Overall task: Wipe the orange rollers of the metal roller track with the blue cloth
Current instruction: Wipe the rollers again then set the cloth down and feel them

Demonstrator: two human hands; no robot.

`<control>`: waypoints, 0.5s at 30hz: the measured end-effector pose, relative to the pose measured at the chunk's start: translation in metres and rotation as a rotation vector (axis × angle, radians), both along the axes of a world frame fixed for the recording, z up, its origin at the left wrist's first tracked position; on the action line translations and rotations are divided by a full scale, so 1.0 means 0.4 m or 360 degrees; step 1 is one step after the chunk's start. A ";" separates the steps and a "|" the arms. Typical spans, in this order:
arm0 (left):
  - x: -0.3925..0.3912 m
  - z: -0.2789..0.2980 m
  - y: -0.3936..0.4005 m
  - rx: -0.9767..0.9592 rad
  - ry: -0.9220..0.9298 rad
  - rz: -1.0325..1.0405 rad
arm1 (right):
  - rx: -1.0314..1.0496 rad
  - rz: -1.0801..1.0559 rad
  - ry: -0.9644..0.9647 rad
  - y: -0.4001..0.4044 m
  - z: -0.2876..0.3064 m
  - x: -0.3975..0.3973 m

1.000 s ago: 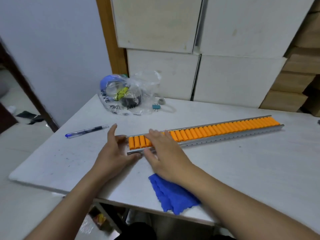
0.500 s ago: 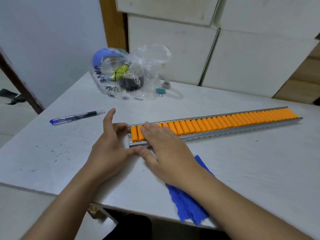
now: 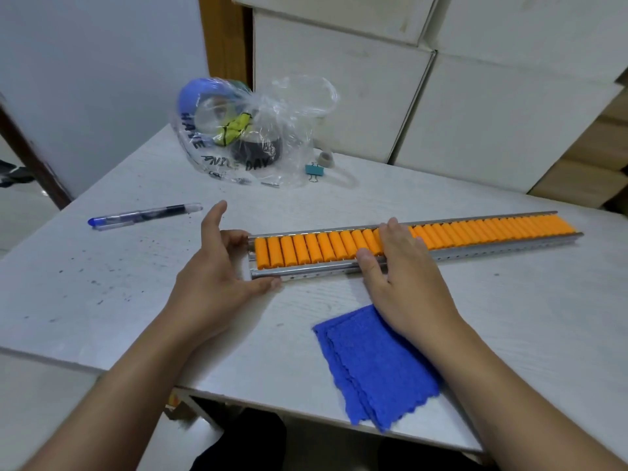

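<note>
The metal roller track point(image 3: 482, 250) lies across the white table, its orange rollers point(image 3: 307, 249) running from centre to far right. My left hand point(image 3: 210, 277) holds the track's left end: thumb along the front rail, bent fingers against the end, index finger raised. My right hand point(image 3: 404, 277) lies flat across the rollers a short way along, fingers straight and thumb on the front rail. The folded blue cloth point(image 3: 377, 368) rests on the table near the front edge, partly under my right wrist, held by neither hand.
A blue pen point(image 3: 142, 214) lies to the left of the track. Behind it sits a clear plastic bag point(image 3: 244, 141) of tape rolls, with a teal binder clip point(image 3: 314, 170) beside it. White boxes point(image 3: 475, 107) stand against the back. The table edge point(image 3: 306, 416) is close to me.
My right hand has slid to the right along the rollers, uncovering several rollers at the left end and more of the blue cloth. My left hand stays at the track's end.
</note>
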State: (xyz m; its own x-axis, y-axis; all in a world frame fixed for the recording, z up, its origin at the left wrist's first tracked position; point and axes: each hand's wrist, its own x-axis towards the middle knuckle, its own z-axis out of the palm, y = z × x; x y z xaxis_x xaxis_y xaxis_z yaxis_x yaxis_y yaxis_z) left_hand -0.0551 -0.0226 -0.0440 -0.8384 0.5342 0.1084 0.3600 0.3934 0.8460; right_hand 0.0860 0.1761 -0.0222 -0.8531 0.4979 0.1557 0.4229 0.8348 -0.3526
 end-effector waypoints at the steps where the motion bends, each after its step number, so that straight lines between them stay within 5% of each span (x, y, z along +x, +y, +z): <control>1: 0.000 0.001 0.000 -0.0003 -0.0003 -0.0004 | -0.0024 0.0061 0.0016 -0.022 0.010 -0.005; 8: -0.002 0.004 -0.005 0.0008 -0.0070 -0.0037 | -0.0029 0.0998 -0.0128 -0.210 0.036 -0.099; 15: -0.004 -0.002 -0.004 0.0022 -0.0072 -0.0018 | 0.0011 0.0868 -0.0110 -0.173 0.007 -0.098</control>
